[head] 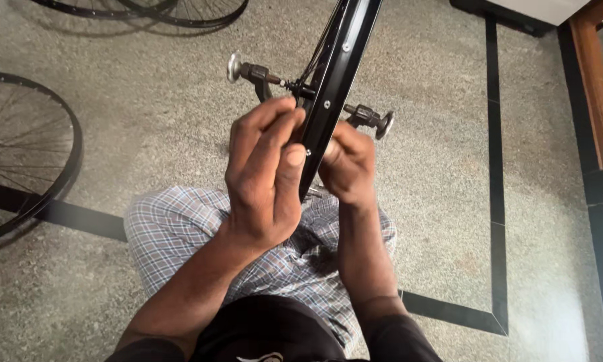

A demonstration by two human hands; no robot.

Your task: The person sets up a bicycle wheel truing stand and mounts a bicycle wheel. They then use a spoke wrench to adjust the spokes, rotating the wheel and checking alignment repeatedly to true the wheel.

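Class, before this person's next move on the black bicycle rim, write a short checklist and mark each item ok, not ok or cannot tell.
1. Left hand on the rim: ok, fingers against its left side.
2. Right hand on the rim: ok, closed against its right side.
3. Axle ends free of the hands: ok, both stick out.
4. Spokes tight: cannot tell.
5. Rim steadied over the checked-cloth lap: ok.
6. Other wheel on the floor out of the way: ok, lying well to the left.
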